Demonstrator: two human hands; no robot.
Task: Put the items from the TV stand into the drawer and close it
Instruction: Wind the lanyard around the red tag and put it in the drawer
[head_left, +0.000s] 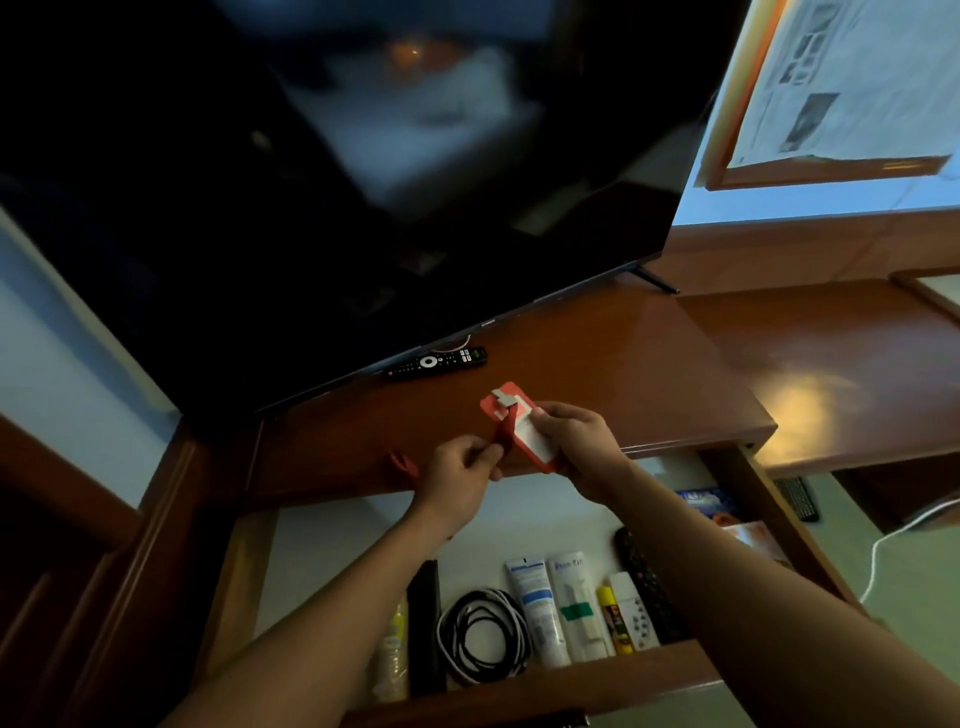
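Black TV (311, 182) fills the back of the wooden surface (649, 374), with the drawer (519, 680) pulled open below its front edge, already holding tubes, a cable coil and remotes. A remote (436, 359) lies near the surface's back edge. Above the front edge, the right hand (576, 436) grips a red tag (519, 431) while the left hand (460, 475) pinches its strap. Lowering the tag into the drawer looks next, then fetching the remote.
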